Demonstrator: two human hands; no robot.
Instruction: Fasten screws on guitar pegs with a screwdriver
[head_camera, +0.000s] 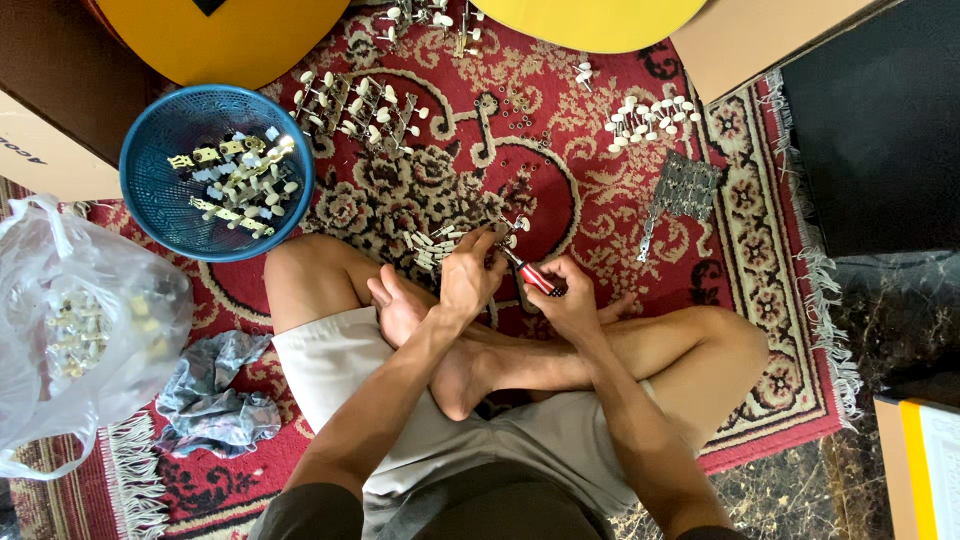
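Head view, looking straight down: a person is seen seated cross-legged on a red patterned rug (760, 330), both hands brought together just above the crossed ankles. A red-handled screwdriver (533, 277) is gripped in the right hand (572, 303), its fingers curled tight around the handle, with the shaft angled up and left. A tuning-machine strip (505, 232) with white knobs is pinched by the left hand (470, 275), thumb and fingertips pressed together on it, and the driver tip is met there; the exact contact point is too small to be made out.

The step in hand is judged to be the driving of a small screw on that strip. The next move is judged to call for the tip being kept square in the screw head while the strip is held firm against twisting.

More strips are laid in a loose pile (435, 247) just left of the hands, and others are spread further up the rug (362, 108), with a white-knobbed group (650, 120) to the right. Further strips are held in a blue mesh basket (160, 190), and a clear plastic bag (90, 320) and a crumpled cloth (215, 395) are lying at the left.
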